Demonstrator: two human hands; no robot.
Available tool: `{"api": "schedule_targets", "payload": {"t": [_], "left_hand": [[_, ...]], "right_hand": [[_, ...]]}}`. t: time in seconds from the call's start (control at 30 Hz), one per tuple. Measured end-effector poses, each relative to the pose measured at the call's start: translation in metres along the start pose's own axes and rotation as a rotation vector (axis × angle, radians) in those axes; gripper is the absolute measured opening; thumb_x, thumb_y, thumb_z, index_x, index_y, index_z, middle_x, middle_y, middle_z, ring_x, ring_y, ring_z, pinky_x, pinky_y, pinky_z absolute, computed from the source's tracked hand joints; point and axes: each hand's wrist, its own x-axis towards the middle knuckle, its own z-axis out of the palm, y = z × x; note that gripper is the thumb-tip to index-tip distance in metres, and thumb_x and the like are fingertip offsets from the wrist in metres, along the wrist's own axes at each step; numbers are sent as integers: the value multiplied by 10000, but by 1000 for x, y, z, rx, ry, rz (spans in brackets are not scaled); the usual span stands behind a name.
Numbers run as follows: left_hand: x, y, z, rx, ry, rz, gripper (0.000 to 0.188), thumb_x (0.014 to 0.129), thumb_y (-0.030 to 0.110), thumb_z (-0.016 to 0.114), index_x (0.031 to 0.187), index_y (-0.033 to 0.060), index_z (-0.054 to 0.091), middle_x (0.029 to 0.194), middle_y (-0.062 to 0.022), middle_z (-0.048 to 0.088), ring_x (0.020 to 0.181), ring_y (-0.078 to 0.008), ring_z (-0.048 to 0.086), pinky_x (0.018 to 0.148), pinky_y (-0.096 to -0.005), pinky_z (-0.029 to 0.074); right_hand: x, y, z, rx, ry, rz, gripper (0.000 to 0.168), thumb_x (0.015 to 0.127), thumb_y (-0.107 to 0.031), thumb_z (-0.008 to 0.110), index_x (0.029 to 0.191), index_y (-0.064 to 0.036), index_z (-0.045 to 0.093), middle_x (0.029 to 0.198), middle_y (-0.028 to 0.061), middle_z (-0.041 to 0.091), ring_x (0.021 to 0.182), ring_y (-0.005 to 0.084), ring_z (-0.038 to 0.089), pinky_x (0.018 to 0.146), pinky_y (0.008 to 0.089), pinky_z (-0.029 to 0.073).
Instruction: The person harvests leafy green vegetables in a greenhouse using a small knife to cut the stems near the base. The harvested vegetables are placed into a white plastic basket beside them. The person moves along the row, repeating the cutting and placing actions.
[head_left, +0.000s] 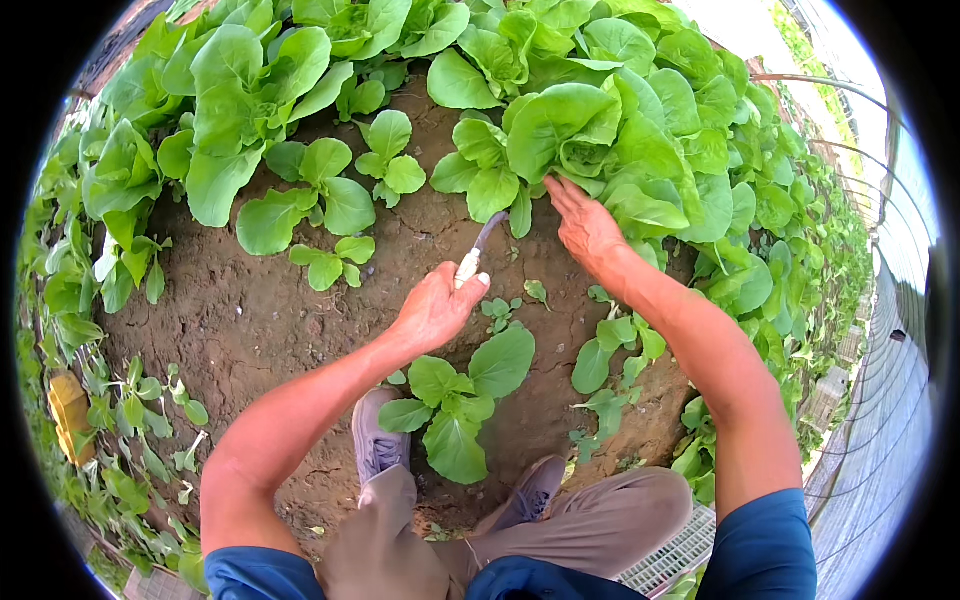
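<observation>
My left hand (439, 304) is closed around the light handle of a small knife (491, 227). Its narrow, dark, slightly curved blade points up toward the soil beside a young leafy plant (486, 169). To the right, my right hand (589, 225) reaches under the outer leaves of a large lettuce-like head (581, 142), palm down. The leaves cover its fingertips, and I cannot tell whether they grip the plant. A smaller leafy plant (461, 405) grows between my shoes, below my left hand.
Dense leafy greens (247, 105) line the top and both sides. Several small seedlings (330, 259) stand in the brown soil (292, 322). A yellow object (69, 416) lies at the far left. At lower right is a plastic crate (675, 555); hoops and sheeting rise beyond.
</observation>
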Motion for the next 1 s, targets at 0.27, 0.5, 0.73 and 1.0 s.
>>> {"api": "schedule_targets", "payload": {"t": [0.27, 0.5, 0.73, 1.0], "left_hand": [[53, 36, 28, -68, -80, 67, 728, 1058, 624, 452, 1107, -93, 566, 941, -321, 710, 945, -504, 710, 872, -583, 527], [143, 56, 74, -427, 59, -95, 677, 1070, 541, 472, 1160, -115, 611, 1001, -319, 723, 1012, -480, 711, 918, -547, 531], [181, 65, 90, -713, -26, -227, 402, 1077, 453, 523, 1046, 53, 533, 752, -38, 551, 528, -146, 406, 467, -373, 312], [181, 69, 95, -859, -90, -204, 372, 1078, 420, 533, 1077, 49, 558, 778, -29, 530, 623, -132, 445, 528, -350, 348]], "right_hand": [[42, 73, 61, 370, 160, 204, 275, 898, -146, 694, 1124, -68, 829, 1794, 84, 240, 1548, 235, 386, 1111, 382, 530], [51, 81, 73, 412, 82, 170, 189, 822, -90, 731, 989, -56, 812, 1738, 120, 324, 1373, 256, 510, 967, 340, 595], [43, 65, 101, 439, 214, 252, 183, 821, -104, 728, 987, -37, 760, 1657, 145, 418, 1293, 264, 530, 923, 346, 587], [37, 47, 111, 390, 207, 305, 271, 883, -162, 690, 1118, -44, 756, 1622, 152, 464, 1291, 259, 506, 956, 355, 551]]}}
